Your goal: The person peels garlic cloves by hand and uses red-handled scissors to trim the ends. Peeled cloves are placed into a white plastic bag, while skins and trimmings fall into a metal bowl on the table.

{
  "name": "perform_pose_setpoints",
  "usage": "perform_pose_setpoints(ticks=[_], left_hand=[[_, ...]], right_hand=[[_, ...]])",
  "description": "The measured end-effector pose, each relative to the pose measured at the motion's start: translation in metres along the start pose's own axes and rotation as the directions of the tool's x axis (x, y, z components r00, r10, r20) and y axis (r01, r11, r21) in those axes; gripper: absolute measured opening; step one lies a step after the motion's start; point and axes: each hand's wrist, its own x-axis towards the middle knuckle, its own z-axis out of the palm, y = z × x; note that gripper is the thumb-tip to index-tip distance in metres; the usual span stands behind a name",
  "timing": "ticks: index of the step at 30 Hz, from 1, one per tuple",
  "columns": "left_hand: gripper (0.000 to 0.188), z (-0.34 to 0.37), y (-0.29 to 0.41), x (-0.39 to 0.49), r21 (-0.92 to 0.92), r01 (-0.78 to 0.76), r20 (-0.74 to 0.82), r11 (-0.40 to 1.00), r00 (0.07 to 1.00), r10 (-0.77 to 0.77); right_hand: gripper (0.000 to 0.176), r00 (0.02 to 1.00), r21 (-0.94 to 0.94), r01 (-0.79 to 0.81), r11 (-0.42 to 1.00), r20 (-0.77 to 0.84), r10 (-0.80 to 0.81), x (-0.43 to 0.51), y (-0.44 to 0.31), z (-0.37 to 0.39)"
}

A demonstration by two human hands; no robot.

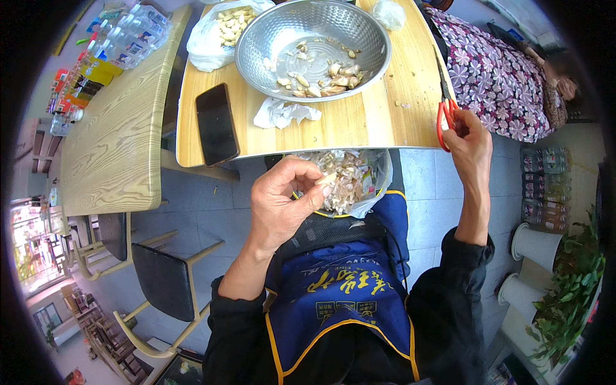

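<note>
My left hand (286, 197) pinches a pale garlic clove (327, 179) between thumb and fingertips, above a lined bin (380, 185) full of garlic skins. At the table's right edge, my right hand (468, 139) has its fingers on the red handles of a pair of scissors (445, 120), whose dark blades point away from me. Toward the back of the table stands a dimpled metal bowl (313, 90) with unpeeled and loose cloves at its bottom. To its left, a white plastic bag (204, 50) holds many peeled cloves.
A dark smartphone (217, 124) and a crumpled tissue (285, 113) lie near the table's front edge. Clear crumpled plastic (389, 14) sits at the back right. Left is another wooden table (115, 134) with bottles; a chair (163, 281) stands below it. A person in a floral garment (491, 72) is at the right.
</note>
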Motion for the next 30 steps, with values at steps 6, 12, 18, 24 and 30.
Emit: perform_pose_setpoints(ticks=[6,12,18,24,30], left_hand=[[0.021,0.004,0.004,0.001,0.0,-0.011,-0.025,1.0,1.0,0.011],[0.018,-0.001,0.011,0.002,0.035,-0.035,0.009,0.999,0.999,0.034],[0.018,-0.004,0.01,-0.001,-0.076,0.015,0.044,0.997,0.999,-0.011],[0.019,-0.003,0.007,-0.001,-0.11,0.066,0.06,0.992,0.996,-0.06],[0.018,-0.004,0.006,0.0,-0.153,0.101,0.099,0.983,0.991,-0.086]], right_hand=[[0.022,0.954,0.441,0.177,0.88,0.141,-0.263,-0.072,-0.025,0.002],[0.059,0.869,0.307,0.273,0.911,0.328,-0.371,-0.118,-0.047,0.02],[0.058,0.84,0.313,0.27,0.911,0.386,-0.381,-0.125,-0.045,0.024],[0.058,0.83,0.366,0.273,0.889,0.378,-0.41,-0.128,-0.038,0.029],[0.064,0.829,0.413,0.209,0.886,0.406,-0.385,-0.132,-0.036,0.032]])
